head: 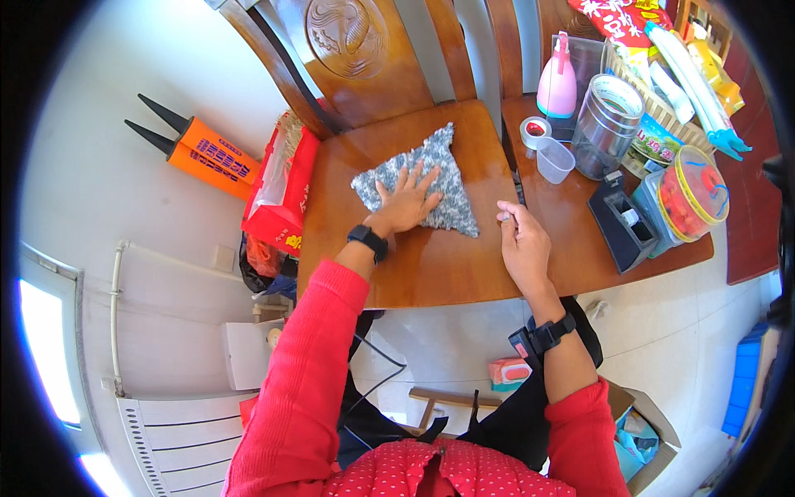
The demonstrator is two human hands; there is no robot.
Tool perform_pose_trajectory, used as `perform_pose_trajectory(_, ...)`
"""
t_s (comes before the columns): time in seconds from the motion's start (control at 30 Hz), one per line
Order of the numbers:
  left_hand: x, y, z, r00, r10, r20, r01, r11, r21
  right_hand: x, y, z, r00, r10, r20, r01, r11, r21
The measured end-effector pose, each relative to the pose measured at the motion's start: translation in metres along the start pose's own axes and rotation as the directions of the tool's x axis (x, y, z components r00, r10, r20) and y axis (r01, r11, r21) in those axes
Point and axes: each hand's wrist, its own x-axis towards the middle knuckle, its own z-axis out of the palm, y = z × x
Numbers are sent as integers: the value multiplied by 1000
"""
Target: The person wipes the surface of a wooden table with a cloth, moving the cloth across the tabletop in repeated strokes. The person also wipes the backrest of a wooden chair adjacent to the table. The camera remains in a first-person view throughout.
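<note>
A fluffy grey and white cloth [456, 192] lies on the seat of a wooden chair [397, 279]. On top of it my left hand [407, 202] rests palm down with its fingers spread. Right of the cloth, above the seat's right part, is my right hand [523, 242], its fingers curled in and not touching the cloth. Whether anything small is between those fingertips cannot be told.
On the right-hand chair seat stand a pink spray bottle [557, 87], rolls of tape [535, 129], a clear plastic cup [554, 160], a clear canister [602, 136], a black tape dispenser [621, 230] and a yellow-rimmed tub [695, 192]. A red bag [279, 199] is at left.
</note>
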Motion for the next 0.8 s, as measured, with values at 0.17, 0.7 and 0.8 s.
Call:
perform_pose_trajectory(0.17, -53, 14, 12, 997, 67, -31, -67, 998, -6, -4, 1, -1, 998, -57, 9, 57, 998, -40)
perform_pose_trajectory(0.7, -156, 42, -36, 971, -152, -183, -140, 253, -957, -13, 8, -7, 991, -130, -9, 130, 991, 7)
perform_pose_trajectory(0.8, -156, 33, -59, 957, -235, -168, -189, -67, -980, -13, 6, -9, 993, -115, 3, 115, 993, 35)
